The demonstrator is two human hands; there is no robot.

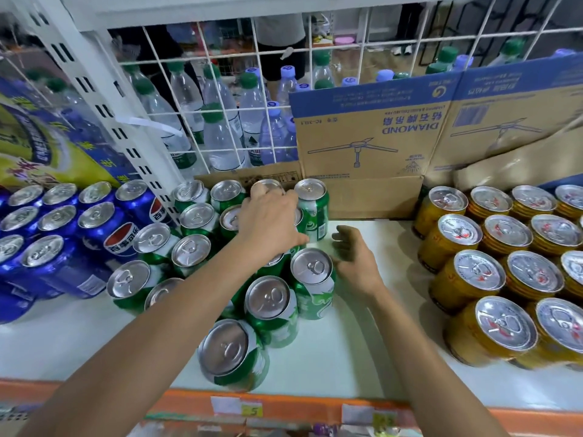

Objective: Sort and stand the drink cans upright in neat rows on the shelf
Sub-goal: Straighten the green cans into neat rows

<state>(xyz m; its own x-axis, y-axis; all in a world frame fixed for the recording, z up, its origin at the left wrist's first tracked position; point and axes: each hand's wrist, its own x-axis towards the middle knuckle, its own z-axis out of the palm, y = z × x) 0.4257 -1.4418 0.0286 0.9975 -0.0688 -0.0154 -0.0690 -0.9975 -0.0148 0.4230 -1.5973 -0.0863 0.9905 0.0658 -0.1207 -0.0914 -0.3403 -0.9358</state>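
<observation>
Green cans (271, 298) stand in rows in the middle of the white shelf (362, 342) — blue Pepsi cans (104, 228) on the left, gold cans (504, 272) on the right, a cardboard box (362, 146) behind. The left hand (271, 219) curls its fingers over a back-row green can (271, 184). The right hand (356, 260) is loosely open beside another green can, holding nothing.

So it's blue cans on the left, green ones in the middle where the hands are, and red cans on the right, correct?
Almost. The head view shows golden yellow cans on the right, not red. The blue cans are on the left, the green cans in the middle, with the left hand and right hand at them.
</observation>
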